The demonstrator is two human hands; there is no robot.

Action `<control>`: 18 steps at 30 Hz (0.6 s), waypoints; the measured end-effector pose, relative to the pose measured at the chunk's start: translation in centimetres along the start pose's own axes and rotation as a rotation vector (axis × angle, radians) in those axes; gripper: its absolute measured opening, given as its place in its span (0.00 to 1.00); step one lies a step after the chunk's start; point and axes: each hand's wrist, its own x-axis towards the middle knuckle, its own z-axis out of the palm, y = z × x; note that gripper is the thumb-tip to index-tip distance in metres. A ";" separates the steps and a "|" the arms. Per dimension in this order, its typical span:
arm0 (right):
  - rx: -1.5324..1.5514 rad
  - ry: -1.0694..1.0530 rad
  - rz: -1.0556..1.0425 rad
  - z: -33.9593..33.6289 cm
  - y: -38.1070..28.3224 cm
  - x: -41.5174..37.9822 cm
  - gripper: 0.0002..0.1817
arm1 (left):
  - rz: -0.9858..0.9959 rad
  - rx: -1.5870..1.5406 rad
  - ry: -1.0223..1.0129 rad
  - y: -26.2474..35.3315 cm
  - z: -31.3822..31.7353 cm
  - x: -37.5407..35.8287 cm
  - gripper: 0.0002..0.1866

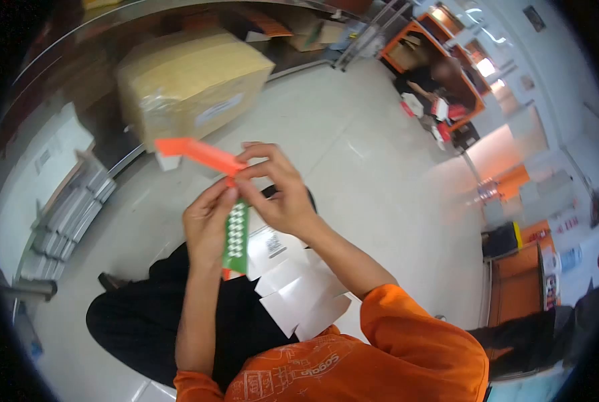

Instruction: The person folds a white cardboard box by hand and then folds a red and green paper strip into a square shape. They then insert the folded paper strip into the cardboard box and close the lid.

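Note:
Both hands meet at an orange-and-green card piece (236,234) in the middle of the view. My left hand (209,218) pinches it near the fold where green meets orange. Just to the right, my right hand (277,184) has its thumb and fingers closed on the orange part, which sticks out to the upper left and is blurred. White pattern marks run down the green part. Below the hands, white folded card sheets (299,291) lie on the lap, one with a printed square code.
A large taped cardboard box (192,80) stands at the upper left by a metal shelf edge. Stacked flat grey-white pieces (72,218) are at the left. A person (427,84) sits by an orange shelf at the upper right. Dark-clothed legs show at the lower right.

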 end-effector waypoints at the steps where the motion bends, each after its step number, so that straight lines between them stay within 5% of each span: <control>1: 0.036 -0.043 0.006 0.0 0.0 0.1 0.08 | 0.010 -0.030 0.009 0.0 -0.3 0.1 0.15; 18: 0.000 -0.187 -0.024 -1.7 -1.2 0.7 0.06 | 0.082 0.014 -0.045 -1.4 -2.7 1.0 0.13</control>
